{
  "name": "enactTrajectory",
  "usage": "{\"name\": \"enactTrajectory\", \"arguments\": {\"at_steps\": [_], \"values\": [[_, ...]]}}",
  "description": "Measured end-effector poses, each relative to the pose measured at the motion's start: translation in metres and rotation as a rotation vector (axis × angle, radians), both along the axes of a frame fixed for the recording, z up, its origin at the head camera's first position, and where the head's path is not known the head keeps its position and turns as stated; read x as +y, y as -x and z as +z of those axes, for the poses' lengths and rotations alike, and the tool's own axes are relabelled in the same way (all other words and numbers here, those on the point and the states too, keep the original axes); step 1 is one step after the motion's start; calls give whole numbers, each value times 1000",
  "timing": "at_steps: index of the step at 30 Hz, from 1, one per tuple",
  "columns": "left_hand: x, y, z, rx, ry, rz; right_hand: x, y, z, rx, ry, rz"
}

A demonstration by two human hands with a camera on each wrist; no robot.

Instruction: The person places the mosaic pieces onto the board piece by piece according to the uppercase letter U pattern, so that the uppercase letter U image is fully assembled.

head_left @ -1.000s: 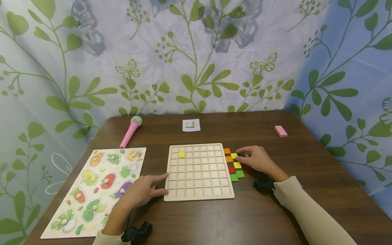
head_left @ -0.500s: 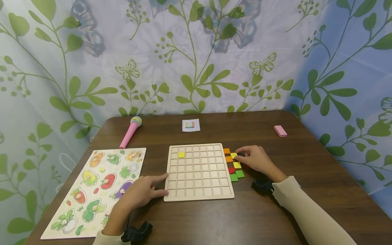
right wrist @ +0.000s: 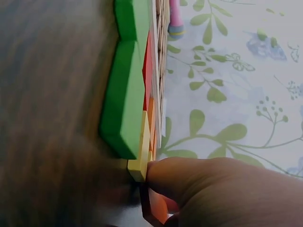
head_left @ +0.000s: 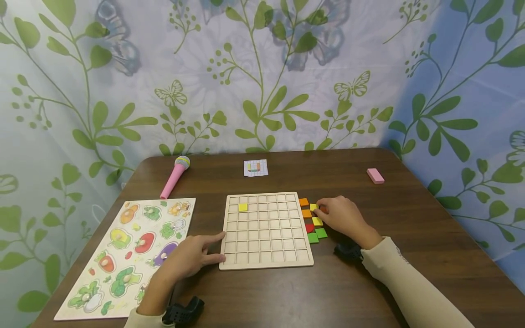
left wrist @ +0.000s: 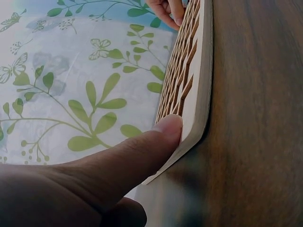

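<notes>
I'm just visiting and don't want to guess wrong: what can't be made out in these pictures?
- Drawing, head view: too small to read square by square.
- Puzzle board, head view: lower right part hidden by the left forearm.
- Reddish piece, right wrist view: partly covered by the right hand, so its shape and grip are unclear.
- Microphone, right wrist view: handle cut off by the top edge.

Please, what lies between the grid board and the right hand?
In the head view, two orange tiles lie beside the grid board, then two yellow tiles nearer the right hand. A red piece and green tiles lie toward the person.
</notes>
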State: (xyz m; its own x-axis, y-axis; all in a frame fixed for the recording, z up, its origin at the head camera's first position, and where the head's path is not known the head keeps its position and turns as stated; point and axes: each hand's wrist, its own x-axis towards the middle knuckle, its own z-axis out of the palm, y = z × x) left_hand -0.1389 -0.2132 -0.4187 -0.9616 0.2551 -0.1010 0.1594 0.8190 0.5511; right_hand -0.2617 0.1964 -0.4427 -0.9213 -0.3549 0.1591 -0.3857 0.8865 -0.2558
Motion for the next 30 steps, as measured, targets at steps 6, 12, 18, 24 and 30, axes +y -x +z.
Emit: {"name": "enactTrajectory", "arguments": {"at_steps": [6,12,18,24,30], "values": [[-1,1,-2,3,0,-7,-1,0,0,-16,-12,2],[-1,1,-2,0,3,-1,2,3,-5,43,30,23],[0,3,-2,-3,7,-1,6,4,-9,85,69,22],[0,3,-2,-3,7,1,5,4,-9,88,72,11],[0,0,-2,-3,2,-1,4,2,-7,74,66,8]]}}
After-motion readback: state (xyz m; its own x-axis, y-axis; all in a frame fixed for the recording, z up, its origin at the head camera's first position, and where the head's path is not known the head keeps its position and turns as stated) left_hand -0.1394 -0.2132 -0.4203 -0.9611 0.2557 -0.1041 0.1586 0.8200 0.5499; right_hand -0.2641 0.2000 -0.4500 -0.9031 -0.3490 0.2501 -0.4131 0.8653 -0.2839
